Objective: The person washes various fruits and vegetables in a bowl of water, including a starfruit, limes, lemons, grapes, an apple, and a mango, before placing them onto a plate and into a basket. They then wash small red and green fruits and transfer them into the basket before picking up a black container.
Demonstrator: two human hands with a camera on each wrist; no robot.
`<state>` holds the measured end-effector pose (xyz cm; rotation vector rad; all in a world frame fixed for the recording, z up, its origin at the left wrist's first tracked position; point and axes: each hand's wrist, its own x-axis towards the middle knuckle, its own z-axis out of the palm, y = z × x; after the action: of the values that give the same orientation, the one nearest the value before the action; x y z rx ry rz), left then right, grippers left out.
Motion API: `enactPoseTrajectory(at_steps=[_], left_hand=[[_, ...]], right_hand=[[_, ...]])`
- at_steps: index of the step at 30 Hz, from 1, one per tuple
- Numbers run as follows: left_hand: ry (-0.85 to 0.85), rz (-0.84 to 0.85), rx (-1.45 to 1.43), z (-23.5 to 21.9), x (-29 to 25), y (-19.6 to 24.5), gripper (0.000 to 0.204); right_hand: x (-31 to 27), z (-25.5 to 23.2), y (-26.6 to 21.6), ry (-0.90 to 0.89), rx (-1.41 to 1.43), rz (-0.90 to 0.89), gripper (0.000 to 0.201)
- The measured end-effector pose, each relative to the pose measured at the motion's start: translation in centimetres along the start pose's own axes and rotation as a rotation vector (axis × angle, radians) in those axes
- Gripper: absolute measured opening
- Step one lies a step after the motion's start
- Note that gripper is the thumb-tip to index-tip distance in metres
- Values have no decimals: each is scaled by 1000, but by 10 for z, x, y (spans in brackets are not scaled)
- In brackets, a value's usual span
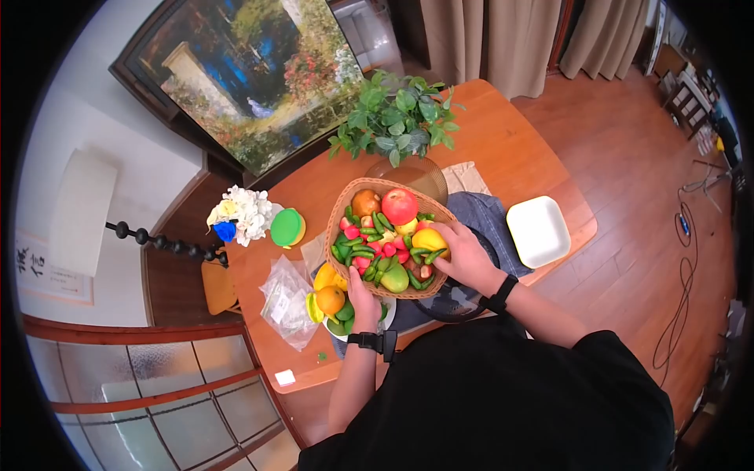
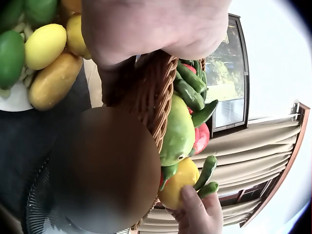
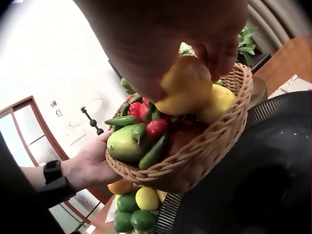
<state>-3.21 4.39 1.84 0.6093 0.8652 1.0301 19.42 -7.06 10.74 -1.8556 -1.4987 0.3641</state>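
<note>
A wicker basket [image 1: 336,228] is held up over the table, heaped with fruit and vegetables. My left hand [image 1: 363,306] grips its near left side, with the thumb by the rim. My right hand [image 1: 471,263] reaches over the opposite rim and holds a yellow fruit [image 3: 185,85] among the pile, thumb on its side in the left wrist view. Around it lie a green mango [image 1: 395,279], a red round fruit [image 1: 400,206], a brown round fruit [image 1: 366,202], green chilies [image 2: 207,170] and small red pieces [image 3: 157,128].
Under the basket stand a white plate [image 2: 17,100] of fruit and a black ribbed bowl [image 3: 263,170]. A white square dish [image 1: 539,231] sits at the right. Leftward are a clear plastic bag [image 1: 287,302], a green-lidded container [image 1: 287,228] and white flowers [image 1: 250,213]. A leafy plant [image 1: 397,118] stands behind.
</note>
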Motion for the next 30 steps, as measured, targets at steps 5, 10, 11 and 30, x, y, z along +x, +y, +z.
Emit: enactPoseTrajectory(at_steps=[5,10,11,30], left_hand=[[2,-33,-2,7,-6,4,54],[18,-89,-37,4,-5,3,54],[38,-116,-68,1,-4,3,53],[123,-41,-95,-28,-8,23,54]], right_hand=[[10,-8,3,1,-36,-6,64],[19,-26,0,127,-10,-91,57],[18,-29,3,126,-10,-91,57],[-50,6,47,111,-114,-32,43]])
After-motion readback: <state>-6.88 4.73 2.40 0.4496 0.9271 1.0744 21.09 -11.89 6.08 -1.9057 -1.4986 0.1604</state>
